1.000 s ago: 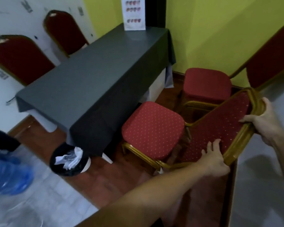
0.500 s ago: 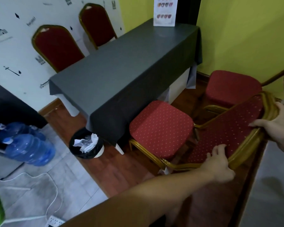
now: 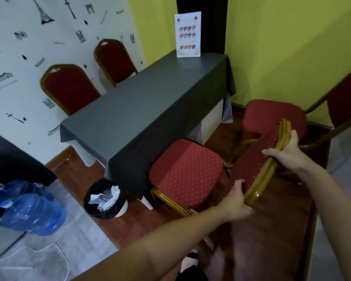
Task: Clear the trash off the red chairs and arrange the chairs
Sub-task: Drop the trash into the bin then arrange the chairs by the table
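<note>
1. The person is gripping the backrest of a red dotted chair [image 3: 190, 175] with both hands; this chair is standing at the 5 o'clock corner of the grey-clothed table [image 3: 146, 104], its seat bare and lying just beside the hanging cloth.
2. The left hand [image 3: 236, 201] is closing around the lower end of the gold backrest frame, thumb lying on the red padding and the other fingers wrapping underneath, out of sight.
3. The right hand [image 3: 286, 153] is clasping the frame nearer its top, fingers pressed together and reaching across the padding, thumb pointing up along the gold rim.
4. A second red chair [image 3: 272, 116] is standing at 1 o'clock from the held one, against the yellow-green wall, its seat also bare.
5. Two more red chairs are sitting behind the table along the white patterned wall: one [image 3: 69, 88] at 10 o'clock, another [image 3: 115, 59] at 11 o'clock.
6. A black-lined waste bin [image 3: 105, 203] is standing on the floor at the table's 7 o'clock corner, holding crumpled white paper [image 3: 105, 197] and what looks like clear plastic.
7. Blue water jugs [image 3: 32, 211] are lying at 9 o'clock from the bin; how full they are cannot be told.
8. A printed card [image 3: 188, 34] is standing upright at the table's far end.
</note>
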